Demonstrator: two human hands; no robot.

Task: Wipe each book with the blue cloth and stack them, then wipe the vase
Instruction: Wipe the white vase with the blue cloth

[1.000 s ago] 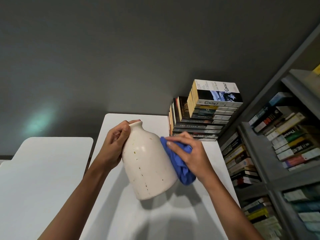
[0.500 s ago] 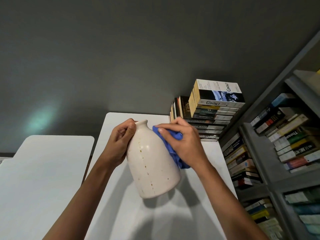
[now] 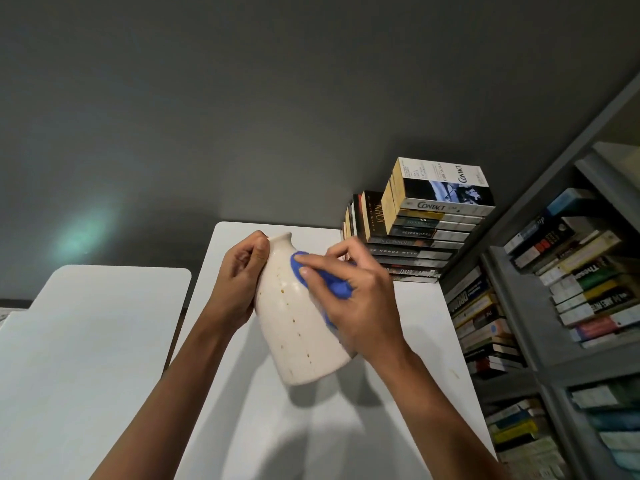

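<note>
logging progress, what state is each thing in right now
vase, tilted, gripped near its neck by the left hand
blue cloth, bunched, pressed on the vase's shoulder
left hand, curled round the vase
right hand, holding the cloth against the vase
stack of books, piled at the table's far right corner

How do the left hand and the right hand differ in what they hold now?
The left hand grips the vase by its neck; the right hand holds the blue cloth and presses it on the vase's shoulder. The left hand is on the vase's left side, the right hand on its right. Both are on the tilted vase.
</note>
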